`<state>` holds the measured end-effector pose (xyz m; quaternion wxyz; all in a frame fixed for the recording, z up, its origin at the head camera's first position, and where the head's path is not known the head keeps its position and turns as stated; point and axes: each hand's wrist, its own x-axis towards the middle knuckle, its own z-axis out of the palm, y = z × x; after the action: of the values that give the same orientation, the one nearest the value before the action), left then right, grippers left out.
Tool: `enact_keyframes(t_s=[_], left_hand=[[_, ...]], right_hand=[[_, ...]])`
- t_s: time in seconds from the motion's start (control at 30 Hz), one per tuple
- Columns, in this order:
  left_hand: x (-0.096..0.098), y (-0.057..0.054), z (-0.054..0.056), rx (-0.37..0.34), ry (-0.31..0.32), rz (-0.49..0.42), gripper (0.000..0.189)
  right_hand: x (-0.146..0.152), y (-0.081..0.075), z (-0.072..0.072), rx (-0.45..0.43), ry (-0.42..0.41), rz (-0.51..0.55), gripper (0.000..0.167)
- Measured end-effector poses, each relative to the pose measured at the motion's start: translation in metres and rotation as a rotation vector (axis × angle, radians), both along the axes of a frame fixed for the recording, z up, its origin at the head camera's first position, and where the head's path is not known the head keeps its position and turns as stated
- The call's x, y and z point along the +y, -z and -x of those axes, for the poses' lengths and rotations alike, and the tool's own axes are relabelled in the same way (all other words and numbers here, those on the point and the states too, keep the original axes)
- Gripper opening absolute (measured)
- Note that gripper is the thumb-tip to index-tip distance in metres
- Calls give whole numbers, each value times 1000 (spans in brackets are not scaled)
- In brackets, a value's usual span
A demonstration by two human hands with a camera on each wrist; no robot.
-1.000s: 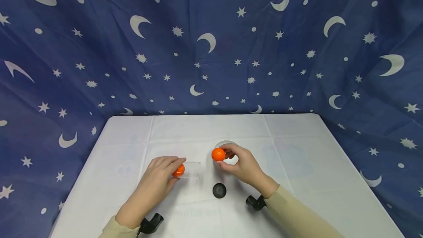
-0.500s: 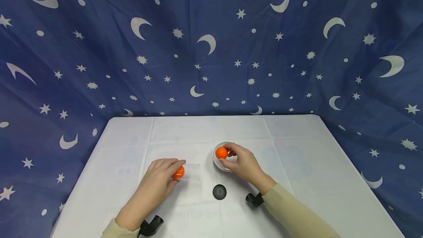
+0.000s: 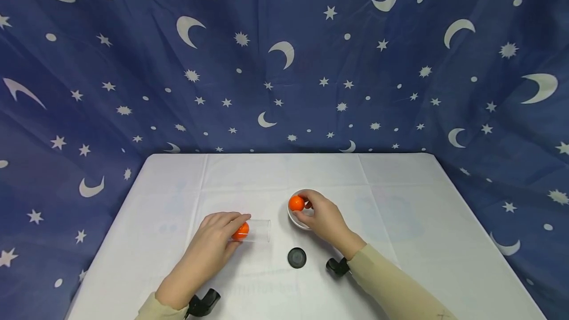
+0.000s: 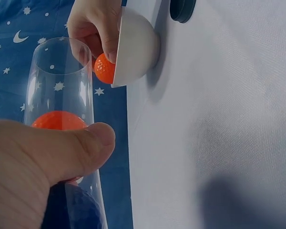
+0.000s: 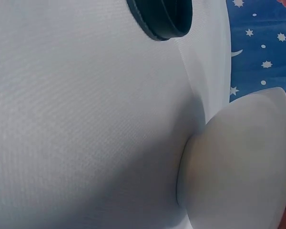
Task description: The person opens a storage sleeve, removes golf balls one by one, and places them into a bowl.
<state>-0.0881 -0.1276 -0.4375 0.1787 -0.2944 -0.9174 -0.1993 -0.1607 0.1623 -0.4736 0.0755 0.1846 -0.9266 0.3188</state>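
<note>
Left hand [image 3: 211, 243] wrapped round the clear tube [image 3: 261, 230], thumb one side, fingers the other, gap about a tube's width. Tube lies roughly level, rim end facing the bowl side; can't tell if it touches the counter [image 3: 249, 177]. Inside, by the fingers: first orange ball [image 3: 241, 231], glossy, partly covered by the thumb in the left wrist view. Behind it in that view, a dark blue dimpled ball [image 4: 83, 210], also partly covered. Right hand [image 3: 328, 219] has a narrow pinch, thumb and fingers on second orange ball [image 3: 296, 203], at the left side of the white bowl [image 4: 138, 47]. Left wrist view puts that ball at the rim, partly hidden; can't tell if it touches the bowl. Ball is bright orange, shiny, looks dimpled. Bowl is plain, upright on the counter. Black round cap [image 3: 297, 258] sits on the counter just nearer than the bowl, between the hands. Writing: faint lettering-like marks on the counter's white cover near the cap, too faint to read. Small mark on the right sleeve [image 3: 391, 280], illegible too.
</note>
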Motion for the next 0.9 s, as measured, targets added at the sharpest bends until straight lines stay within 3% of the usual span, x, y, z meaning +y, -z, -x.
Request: enact_keyframes(t_s=[0.53,0.9], left_hand=[[1,0,0,-12,-7,-3,62],[1,1,2,4,-4,1,63]], right_hand=[[3,-2,-1,17,2,-28,48],[11,-16,-7,83,-27,9,49]])
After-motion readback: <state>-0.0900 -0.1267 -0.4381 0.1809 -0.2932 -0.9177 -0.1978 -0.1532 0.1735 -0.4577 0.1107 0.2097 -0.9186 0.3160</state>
